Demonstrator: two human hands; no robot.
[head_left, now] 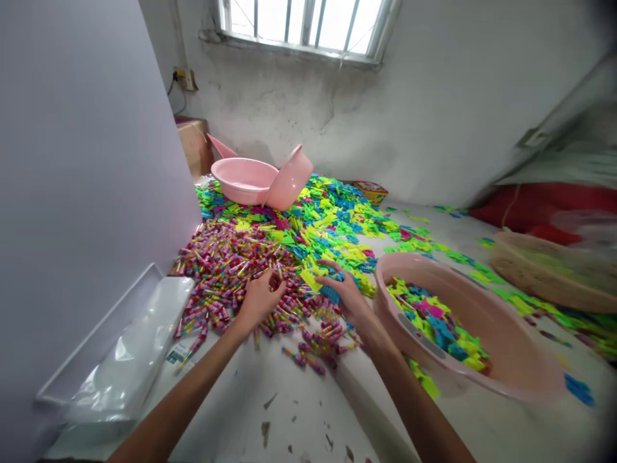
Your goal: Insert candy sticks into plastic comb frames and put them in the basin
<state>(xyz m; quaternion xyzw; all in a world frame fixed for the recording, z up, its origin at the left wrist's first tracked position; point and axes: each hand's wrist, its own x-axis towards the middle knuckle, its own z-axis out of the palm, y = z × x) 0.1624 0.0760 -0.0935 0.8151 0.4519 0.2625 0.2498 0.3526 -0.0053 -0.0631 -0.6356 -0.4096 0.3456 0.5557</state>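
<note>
Left hand (pixel 260 301) curls its fingers among small multicoloured striped cylinders (pixel 231 276), while right hand (pixel 343 290) rests loosely spread fingers on flat neon cut-outs (pixel 337 222)

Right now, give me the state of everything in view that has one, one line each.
striped tubes, loose in a spreading heap
foam pieces, scattered loose, colours mixed
left hand, curled among the striped tubes
right hand, curled on the foam pieces
near pink basin, tilted, holding foam pieces
far pink basin, upright
tipped pink basin, on edge, leaning against the far pink basin
woven basket, blurred, contents hard to tell
barred window, bright with daylight
</note>
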